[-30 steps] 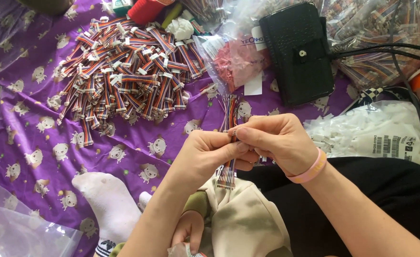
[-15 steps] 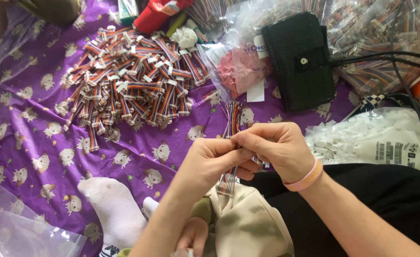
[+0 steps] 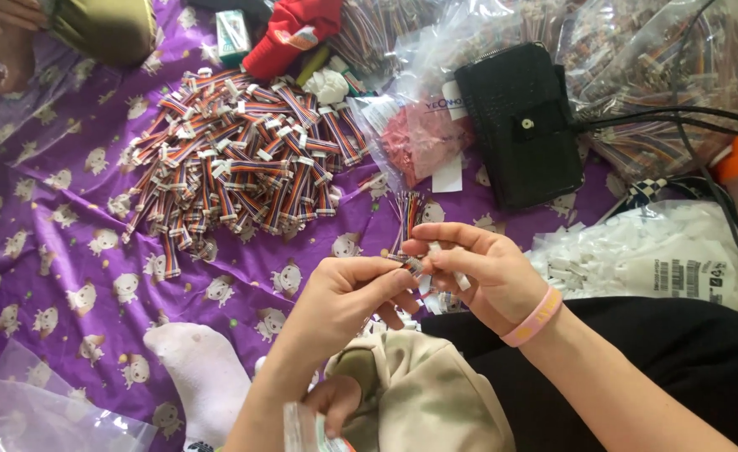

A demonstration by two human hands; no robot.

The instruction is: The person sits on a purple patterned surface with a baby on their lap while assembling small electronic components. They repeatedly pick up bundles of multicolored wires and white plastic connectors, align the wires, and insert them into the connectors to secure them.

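— What's different from a second ago?
— Both hands sit a bit lower now; the left hand (image 3: 348, 293) pinches the ribbon cable (image 3: 409, 219), the right hand (image 3: 478, 272) closes its fingers (image 3: 440, 251) on a small white connector (image 3: 461, 280)
— And the finished pile (image 3: 235, 159)?
— Same spot, far left on the purple sheet (image 3: 42, 251)

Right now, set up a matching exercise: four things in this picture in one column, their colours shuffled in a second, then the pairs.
Things
1. wallet
2. wristband on the right hand
3. sock
4. patterned cloth under the cable pile

Colours
A. white
B. purple
C. black
D. pink

Pairs: 1-C, 2-D, 3-A, 4-B. The fingers of the left hand meet the right hand's on a small multicoloured ribbon cable.
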